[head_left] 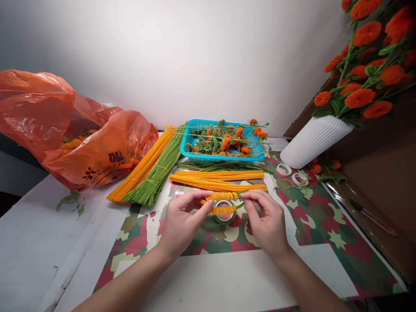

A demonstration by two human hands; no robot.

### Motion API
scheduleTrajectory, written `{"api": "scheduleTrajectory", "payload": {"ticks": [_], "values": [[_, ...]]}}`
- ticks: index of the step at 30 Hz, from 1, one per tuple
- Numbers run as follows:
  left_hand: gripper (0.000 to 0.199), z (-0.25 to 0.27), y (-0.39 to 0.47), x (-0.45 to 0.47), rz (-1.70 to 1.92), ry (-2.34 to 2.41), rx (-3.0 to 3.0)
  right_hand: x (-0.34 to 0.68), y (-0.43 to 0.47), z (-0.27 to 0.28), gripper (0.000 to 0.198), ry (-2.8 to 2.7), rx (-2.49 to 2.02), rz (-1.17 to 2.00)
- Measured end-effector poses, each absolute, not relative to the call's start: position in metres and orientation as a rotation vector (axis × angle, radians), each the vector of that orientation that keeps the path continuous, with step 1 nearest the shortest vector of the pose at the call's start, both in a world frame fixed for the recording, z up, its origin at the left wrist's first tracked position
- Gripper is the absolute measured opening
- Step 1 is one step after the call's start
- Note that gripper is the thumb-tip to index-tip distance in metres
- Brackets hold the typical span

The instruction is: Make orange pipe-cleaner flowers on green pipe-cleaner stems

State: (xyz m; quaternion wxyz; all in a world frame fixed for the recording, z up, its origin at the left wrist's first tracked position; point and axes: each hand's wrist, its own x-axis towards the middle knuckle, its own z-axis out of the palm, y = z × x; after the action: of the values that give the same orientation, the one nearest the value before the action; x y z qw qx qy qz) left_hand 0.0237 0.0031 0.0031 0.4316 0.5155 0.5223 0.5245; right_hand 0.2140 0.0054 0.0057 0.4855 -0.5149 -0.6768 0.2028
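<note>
Between my hands is a coiled yellow-orange pipe cleaner (224, 196) in two rows of loops, with green stem ends on its right side. My left hand (188, 214) pinches its left end between thumb and fingers. At the other end, my right hand (264, 216) is closed on the green stem end (243, 193). Right behind and below the coils lies a roll of green tape (224, 220), partly covered by them. Straight orange pipe cleaners (217, 175) lie just beyond my hands.
A blue basket (183, 149) holds small orange flowers. Left of it lie bundles of orange (143, 169) and green pipe cleaners (159, 171), beside an orange plastic bag (104, 147). On the right are white tape rolls (284, 169), a tilted white vase (313, 141) of flowers, and a utility knife (373, 216).
</note>
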Motion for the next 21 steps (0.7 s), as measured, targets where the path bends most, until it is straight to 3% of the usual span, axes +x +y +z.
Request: {"api": "scheduleTrajectory", "payload": {"ticks": [21], "values": [[0.014, 0.0006, 0.0011, 0.0237, 1.344, 1.311, 1.318, 0.2117, 0.0067, 0.0057, 0.014, -1.655, -1.267, 0.494]]}}
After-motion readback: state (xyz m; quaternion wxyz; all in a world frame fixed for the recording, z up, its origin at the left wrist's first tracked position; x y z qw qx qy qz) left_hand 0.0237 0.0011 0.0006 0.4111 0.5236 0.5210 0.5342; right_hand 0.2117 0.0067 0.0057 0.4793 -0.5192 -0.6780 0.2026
